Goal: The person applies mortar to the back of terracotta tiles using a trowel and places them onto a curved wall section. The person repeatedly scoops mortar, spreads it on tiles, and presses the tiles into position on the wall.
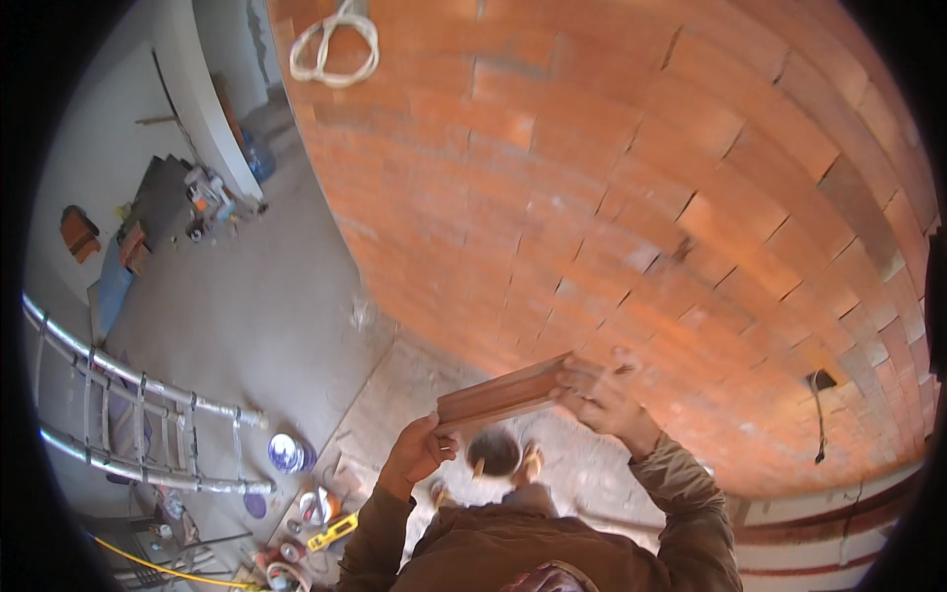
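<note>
1 brick [505, 394], held by 2 hands, 1 per end. L hand [422, 453] is clamped on the brick's L end, fingers curled at its lower edge; R hand [600, 400] is clamped on the R end, fingers spread over it. So brick sits btwn the hands, touching both, mid-section bare, R end higher in view than L. It's up off the floor [286, 266], in front of the torso, apart from the wall [552, 197]. Whether R fingertips reach its underside, can't tell. Wall = many bricks in courses, too many to count, w/ 1 white cord [373, 49] looped up top & 1 dark hole [820, 379] low on the R side. Below the brick in view: 1 dark bucket [505, 446], w/ 2 feet [533, 462] near it. L side: 1 ladder [163, 388], 2 rails; 1 pail [310, 457], white/purple, just beside the ladder's end; 1 yellow level [333, 532] nearer the body, amid small tools etc., count unclear; 1 yellow hose [168, 569] at the lower L. Far L, 1 blue bottle [258, 160] by the pillar [212, 94].
</note>
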`<action>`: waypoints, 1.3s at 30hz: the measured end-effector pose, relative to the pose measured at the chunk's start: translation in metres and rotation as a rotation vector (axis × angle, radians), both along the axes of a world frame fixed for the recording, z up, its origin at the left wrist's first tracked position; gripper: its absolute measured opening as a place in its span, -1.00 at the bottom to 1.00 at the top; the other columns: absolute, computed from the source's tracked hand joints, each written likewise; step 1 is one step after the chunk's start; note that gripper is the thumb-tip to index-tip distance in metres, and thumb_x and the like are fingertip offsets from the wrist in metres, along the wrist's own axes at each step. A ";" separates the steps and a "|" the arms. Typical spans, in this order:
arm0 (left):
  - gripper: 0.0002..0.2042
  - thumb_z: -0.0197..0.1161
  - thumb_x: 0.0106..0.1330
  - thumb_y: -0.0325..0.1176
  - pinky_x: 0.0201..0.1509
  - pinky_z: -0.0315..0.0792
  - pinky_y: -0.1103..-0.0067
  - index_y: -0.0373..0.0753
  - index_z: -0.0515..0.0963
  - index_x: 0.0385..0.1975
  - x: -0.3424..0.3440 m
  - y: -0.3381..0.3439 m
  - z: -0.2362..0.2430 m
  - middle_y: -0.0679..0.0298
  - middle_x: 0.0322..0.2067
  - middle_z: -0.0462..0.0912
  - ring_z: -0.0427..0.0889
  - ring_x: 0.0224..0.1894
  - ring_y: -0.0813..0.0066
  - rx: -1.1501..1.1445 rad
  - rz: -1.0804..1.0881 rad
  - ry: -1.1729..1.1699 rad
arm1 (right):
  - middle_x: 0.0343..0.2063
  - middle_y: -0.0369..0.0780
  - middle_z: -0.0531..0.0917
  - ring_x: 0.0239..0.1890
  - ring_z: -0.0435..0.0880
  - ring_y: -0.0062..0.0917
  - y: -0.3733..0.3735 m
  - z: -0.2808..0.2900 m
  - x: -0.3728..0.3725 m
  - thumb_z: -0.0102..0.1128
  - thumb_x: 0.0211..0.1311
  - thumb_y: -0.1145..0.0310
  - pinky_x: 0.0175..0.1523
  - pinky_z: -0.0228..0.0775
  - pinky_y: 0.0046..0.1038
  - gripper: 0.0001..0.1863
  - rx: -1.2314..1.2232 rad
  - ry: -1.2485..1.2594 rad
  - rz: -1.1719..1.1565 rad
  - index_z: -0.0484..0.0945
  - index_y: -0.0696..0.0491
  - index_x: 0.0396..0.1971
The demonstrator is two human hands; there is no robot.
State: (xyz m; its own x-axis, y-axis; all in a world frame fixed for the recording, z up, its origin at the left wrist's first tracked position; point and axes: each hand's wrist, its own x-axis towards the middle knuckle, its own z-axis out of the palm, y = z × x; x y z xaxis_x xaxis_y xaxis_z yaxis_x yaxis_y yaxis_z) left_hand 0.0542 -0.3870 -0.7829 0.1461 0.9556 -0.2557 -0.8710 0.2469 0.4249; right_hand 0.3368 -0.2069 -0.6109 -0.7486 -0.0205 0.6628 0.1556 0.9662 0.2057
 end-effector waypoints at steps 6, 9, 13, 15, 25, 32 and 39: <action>-0.65 0.10 0.43 -0.17 -0.23 0.62 0.34 -0.31 0.45 0.03 -0.023 -0.130 -0.103 0.11 -0.32 0.71 0.71 -0.30 0.22 -0.364 0.035 -0.271 | -0.12 -0.37 0.64 0.02 0.62 -0.49 -0.093 -0.131 -0.064 0.32 -0.01 0.34 0.30 -0.05 -0.08 -0.76 -0.357 -0.077 0.082 0.64 -0.18 -0.26; -0.73 0.13 0.42 -0.21 -0.21 0.54 0.33 -0.20 0.47 -0.01 -0.024 -0.191 -0.149 0.15 -0.11 0.62 0.65 -0.16 0.12 -0.479 0.007 -0.243 | -0.03 -0.31 0.61 0.10 0.57 -0.43 -0.120 -0.195 -0.067 0.36 -0.09 0.35 0.28 -0.02 -0.08 -0.66 -0.517 -0.168 0.054 0.64 -0.16 -0.21; -0.62 0.19 0.37 -0.30 -0.11 0.61 0.42 -0.36 0.42 0.09 -0.012 -0.223 -0.161 0.13 -0.12 0.64 0.69 -0.17 0.31 -0.638 0.193 -0.023 | 0.13 -0.07 0.48 0.13 0.50 -0.18 -0.161 -0.299 -0.068 0.29 0.00 0.46 0.24 0.08 -0.06 -0.47 -0.922 -0.290 -0.177 0.51 -0.08 0.07; -0.65 0.19 0.36 -0.32 -0.15 0.60 0.48 -0.41 0.46 0.04 -0.008 -0.247 -0.194 0.16 -0.21 0.66 0.69 -0.27 0.40 -0.718 0.290 0.197 | 0.12 -0.05 0.49 0.14 0.47 -0.14 -0.176 -0.365 -0.079 0.21 0.08 0.43 0.22 0.22 -0.13 -0.53 -1.225 -0.282 -0.427 0.50 -0.07 0.07; -0.68 0.18 0.37 -0.31 -0.42 0.55 0.58 -0.40 0.47 0.00 0.048 -0.389 -0.302 0.16 -0.32 0.63 0.66 -0.47 0.43 -1.346 0.329 0.655 | -0.27 -0.07 0.56 -0.26 0.56 -0.24 -0.229 -0.773 -0.041 0.25 0.14 0.18 -0.19 0.43 -0.27 -0.43 -1.786 -0.500 -0.949 0.36 0.06 0.13; -0.64 0.19 0.35 -0.30 -0.35 0.56 0.55 -0.41 0.45 0.03 0.076 -0.373 -0.342 0.17 -0.30 0.63 0.66 -0.43 0.40 -1.548 0.159 0.475 | -0.54 -0.25 0.50 -0.68 0.45 -0.55 -0.203 -0.882 -0.080 0.23 0.15 0.17 -0.65 0.26 -0.44 -0.52 -2.398 0.253 -1.253 0.42 0.13 -0.01; -0.64 0.22 0.34 -0.32 -0.31 0.58 0.51 -0.51 0.45 -0.05 0.074 -0.287 -0.366 0.12 -0.32 0.61 0.65 -0.44 0.40 -1.314 0.097 0.517 | -0.58 -0.11 0.56 -0.47 0.62 -0.32 -0.160 -0.865 0.015 0.11 0.25 0.23 -0.43 0.38 -0.39 -0.70 -2.747 0.218 -1.009 0.54 0.18 -0.24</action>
